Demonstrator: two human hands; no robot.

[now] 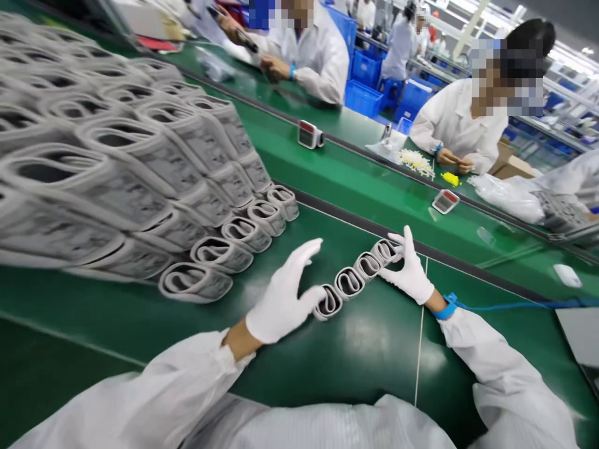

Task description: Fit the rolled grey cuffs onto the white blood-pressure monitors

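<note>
Several rolled grey cuffs (349, 283) stand on edge in a slanting row on the green worktop, between my two white-gloved hands. My left hand (285, 296) is at the near end, its fingers stretched out and apart; its thumb touches the nearest cuff (328, 303). At the far end, my right hand (406, 271) has its thumb and fingers spread around the last cuff (386, 251), touching it. A second short row of rolled cuffs (238, 234) stands left of my left hand, along a big stack of cuffs (140, 162).
A green conveyor (365, 187) with a dark edge runs past the far side, carrying small white devices (309, 135). A blue cord (505, 305) leads right from my right wristband. Across the belt, co-workers in white coats sit near white and yellow small parts (416, 162).
</note>
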